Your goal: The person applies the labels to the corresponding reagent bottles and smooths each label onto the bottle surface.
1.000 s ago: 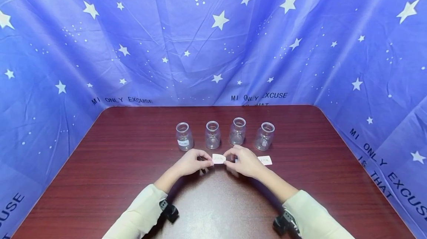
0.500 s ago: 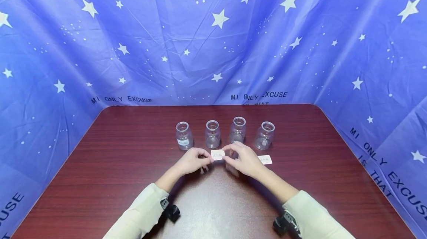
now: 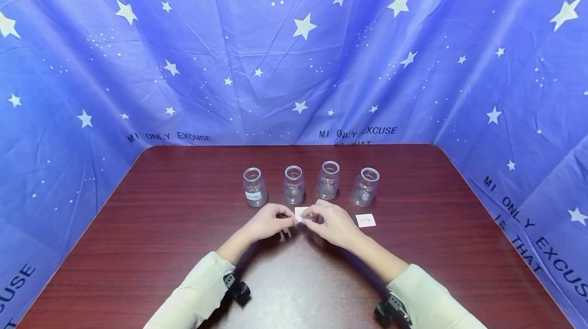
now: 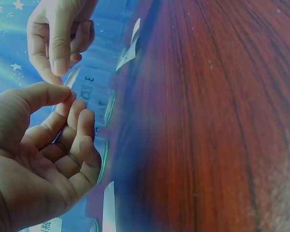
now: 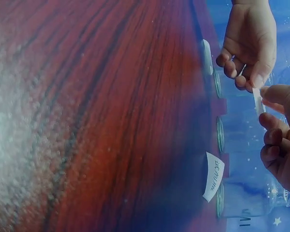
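Between my fingertips is a small white paper label (image 3: 300, 212), seen nearly edge-on as a thin strip (image 5: 257, 100) in the right wrist view. My left hand (image 3: 268, 222) pinches its left end between thumb and forefinger, the other fingers loosely curled. From the other side, my right hand (image 3: 334, 223) pinches it, covering much of the label in the head view. Beyond the hands stand clear, lidless glass jars: a left jar (image 3: 254, 182) with a white label (image 3: 253, 196) on its front, a second jar (image 3: 294, 186), a third jar (image 3: 327, 181) and a right jar (image 3: 365, 186).
Another handwritten label (image 3: 366, 220) lies on the dark red table (image 3: 161, 232) in front of the right jar, its edges curling up. A white slip (image 4: 109, 208) shows below my left hand in the left wrist view. A blue star-print cloth (image 3: 257, 53) hangs behind.
My right hand has shifted left along the label, so the fingertips of both hands are nearer each other and less of it shows. The label on the table at right is now fully uncovered.
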### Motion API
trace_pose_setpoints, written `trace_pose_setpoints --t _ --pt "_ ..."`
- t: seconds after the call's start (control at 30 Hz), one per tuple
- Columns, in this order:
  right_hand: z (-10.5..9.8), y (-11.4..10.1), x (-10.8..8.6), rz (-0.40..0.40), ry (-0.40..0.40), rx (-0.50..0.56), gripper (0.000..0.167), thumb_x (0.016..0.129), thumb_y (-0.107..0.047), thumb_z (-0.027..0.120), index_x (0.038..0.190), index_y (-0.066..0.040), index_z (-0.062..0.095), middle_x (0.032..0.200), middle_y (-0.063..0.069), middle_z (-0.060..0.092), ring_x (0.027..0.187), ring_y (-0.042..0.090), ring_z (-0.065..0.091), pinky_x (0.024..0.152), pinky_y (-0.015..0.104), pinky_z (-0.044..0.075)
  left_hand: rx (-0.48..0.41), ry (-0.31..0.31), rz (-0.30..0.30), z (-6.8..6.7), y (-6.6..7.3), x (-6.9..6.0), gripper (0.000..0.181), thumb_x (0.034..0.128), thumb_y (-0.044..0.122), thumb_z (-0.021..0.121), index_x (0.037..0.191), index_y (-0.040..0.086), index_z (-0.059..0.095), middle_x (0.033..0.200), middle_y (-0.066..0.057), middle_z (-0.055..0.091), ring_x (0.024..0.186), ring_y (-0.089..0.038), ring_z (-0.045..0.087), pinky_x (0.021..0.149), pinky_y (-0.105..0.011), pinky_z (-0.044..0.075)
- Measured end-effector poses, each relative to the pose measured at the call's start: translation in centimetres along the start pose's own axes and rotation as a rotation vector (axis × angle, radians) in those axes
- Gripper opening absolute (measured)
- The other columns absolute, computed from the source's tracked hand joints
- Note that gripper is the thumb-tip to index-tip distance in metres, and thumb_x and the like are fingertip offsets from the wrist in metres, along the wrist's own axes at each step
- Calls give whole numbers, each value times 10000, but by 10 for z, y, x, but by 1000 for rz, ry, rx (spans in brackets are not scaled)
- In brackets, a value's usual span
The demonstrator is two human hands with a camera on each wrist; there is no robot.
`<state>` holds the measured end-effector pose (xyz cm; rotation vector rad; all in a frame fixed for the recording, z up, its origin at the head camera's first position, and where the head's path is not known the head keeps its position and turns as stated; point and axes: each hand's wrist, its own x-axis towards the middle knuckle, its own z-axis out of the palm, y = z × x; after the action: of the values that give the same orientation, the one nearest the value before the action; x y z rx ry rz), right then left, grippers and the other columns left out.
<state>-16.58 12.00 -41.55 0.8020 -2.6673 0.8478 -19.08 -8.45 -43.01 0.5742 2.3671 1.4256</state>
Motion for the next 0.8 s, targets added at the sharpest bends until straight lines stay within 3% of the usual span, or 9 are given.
trace_pose_setpoints --t 0.17,0.33,0.57,0.67,0.8 --pt "0 -2 -1 0 -18 -10 104 811 -267 715 891 -201 708 719 -82 537 603 13 483 517 139 372 -20 -36 14 1 1 1 182 863 184 625 891 10 672 772 -212 663 638 -173 611 554 -247 464" --pt "0 -2 -1 11 -26 0 103 812 -265 716 893 -200 710 717 -82 534 598 -8 449 521 143 368 -24 -64 22 1 4 0 187 888 158 607 922 -19 658 788 -255 652 699 -330 633 593 -355 502" --pt "2 -2 -2 11 -22 16 98 822 -261 706 895 -196 713 731 -36 559 593 66 479 531 146 365 -26 -95 58 0 4 -2 178 897 165 605 912 -8 645 758 -216 655 643 -197 607 576 -305 491" --pt "3 -3 -2 6 -18 24 97 826 -260 701 894 -192 712 735 -29 566 619 140 541 540 149 373 -26 -101 69 -1 4 -3 178 904 148 596 913 -25 634 750 -209 648 637 -199 598 568 -310 492" --pt "4 -3 -2 0 -18 34 104 834 -263 693 903 -188 712 740 -42 566 643 147 559 557 149 389 -19 -97 85 -1 5 -4 190 908 134 590 919 -52 625 741 -189 636 641 -209 591 565 -310 489"
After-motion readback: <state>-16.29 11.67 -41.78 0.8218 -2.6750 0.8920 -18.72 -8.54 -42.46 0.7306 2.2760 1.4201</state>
